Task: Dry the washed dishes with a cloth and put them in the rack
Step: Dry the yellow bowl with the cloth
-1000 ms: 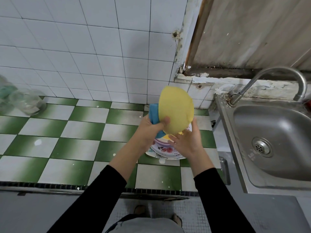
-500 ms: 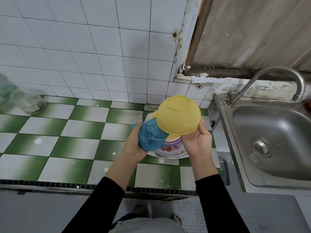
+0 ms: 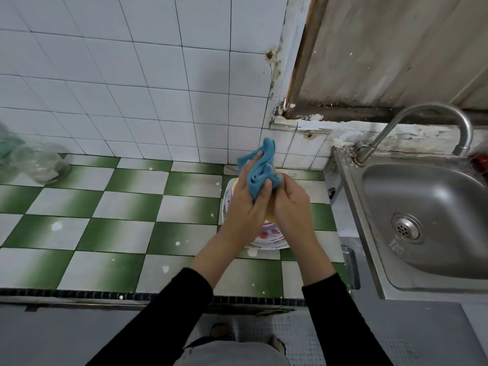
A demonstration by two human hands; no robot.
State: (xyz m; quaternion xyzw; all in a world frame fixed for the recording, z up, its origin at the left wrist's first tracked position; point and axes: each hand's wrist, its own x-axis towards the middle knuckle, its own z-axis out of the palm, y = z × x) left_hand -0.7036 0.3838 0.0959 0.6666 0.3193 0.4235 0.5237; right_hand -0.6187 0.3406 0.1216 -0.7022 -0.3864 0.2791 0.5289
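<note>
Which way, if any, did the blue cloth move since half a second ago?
Yes. The blue cloth moved from the plate stack's left side toward the wall and faucet.

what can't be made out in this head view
Head view only:
yellow bowl: only a sliver shows between left hand, gripping the blue cloth, and right hand
right hand's grip: hidden by its own back
plate stack pattern: mostly covered by both hands
jars: blurred, cut by left edge
rack: not in view
</note>
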